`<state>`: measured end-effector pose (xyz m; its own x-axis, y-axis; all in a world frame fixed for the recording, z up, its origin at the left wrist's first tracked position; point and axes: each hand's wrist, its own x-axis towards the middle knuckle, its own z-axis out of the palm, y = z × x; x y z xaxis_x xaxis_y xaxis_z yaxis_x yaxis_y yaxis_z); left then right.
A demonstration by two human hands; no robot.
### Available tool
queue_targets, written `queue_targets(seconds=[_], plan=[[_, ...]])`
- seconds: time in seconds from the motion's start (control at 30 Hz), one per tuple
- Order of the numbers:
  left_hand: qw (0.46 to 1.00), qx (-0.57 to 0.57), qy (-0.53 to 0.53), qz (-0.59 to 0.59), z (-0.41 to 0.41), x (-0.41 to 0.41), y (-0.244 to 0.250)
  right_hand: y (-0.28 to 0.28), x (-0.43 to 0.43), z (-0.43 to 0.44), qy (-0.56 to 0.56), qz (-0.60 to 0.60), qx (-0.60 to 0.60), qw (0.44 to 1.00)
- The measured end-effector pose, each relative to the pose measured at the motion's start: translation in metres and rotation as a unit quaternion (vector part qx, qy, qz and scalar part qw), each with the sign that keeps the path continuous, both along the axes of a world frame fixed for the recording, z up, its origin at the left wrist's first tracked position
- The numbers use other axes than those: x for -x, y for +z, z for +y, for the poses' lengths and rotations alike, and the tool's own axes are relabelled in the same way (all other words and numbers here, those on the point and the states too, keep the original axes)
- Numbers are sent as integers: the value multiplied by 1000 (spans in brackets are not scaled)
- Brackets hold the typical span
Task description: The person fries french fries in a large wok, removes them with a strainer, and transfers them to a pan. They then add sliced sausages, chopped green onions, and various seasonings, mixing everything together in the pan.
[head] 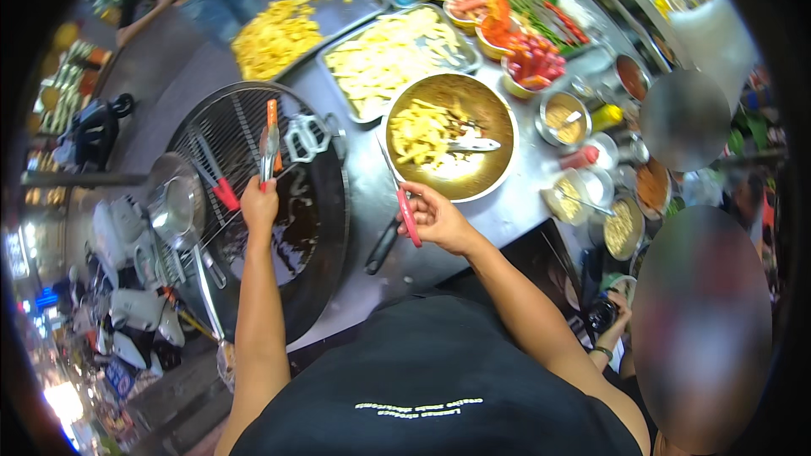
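Note:
My left hand (258, 206) grips metal tongs (270, 155) above a large dark frying pan of oil (298, 228). An orange piece of food (272, 113) shows at the tongs' tips. My right hand (443, 220) holds a red-handled metal tool (408, 218), apparently scissors, its far end against the rim of a golden metal pan (488, 168). Pale yellow strips of food (418, 133) fill that pan's left side, and a metal serving utensil (474, 144) lies among them. Below my right hand, a black handle (383, 250) extends over the steel table.
A wire rack (237, 117) spans the pan's far side, holding red-handled tongs (218, 183) and a pale openwork item (307, 138). A strainer (177, 202) sits left. Trays of yellow pieces (279, 38) and pale strips (386, 54) stand beyond; seasoning bowls (564, 117) and another person's hand (618, 316) are right.

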<state>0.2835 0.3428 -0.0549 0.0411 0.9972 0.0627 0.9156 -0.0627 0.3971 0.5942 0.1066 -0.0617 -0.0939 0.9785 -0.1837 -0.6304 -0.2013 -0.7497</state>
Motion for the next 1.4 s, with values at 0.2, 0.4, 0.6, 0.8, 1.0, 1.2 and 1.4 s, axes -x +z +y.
queue_targets(seconds=[0.2,0.4,0.6,0.8,1.0,1.2,1.4], plan=[[971,111,-208,-43,-106,-107,13,-31,-78,-23,-81,-117,136,980],[961,89,-261,17,-127,-148,4,-41,-114,-18,41,-117,185,975],[958,93,-268,41,-128,-162,7,-49,-130,8,75,-141,180,971],[954,83,-276,82,-122,-171,5,-57,-141,30,88,-182,192,960],[958,107,-243,112,-115,-179,3,-63,-138,38,20,-206,197,958],[960,130,-220,117,-111,-187,3,-62,-144,35,112,-204,226,946],[957,118,-249,95,-112,-195,3,-64,-144,50,97,-238,209,944]])
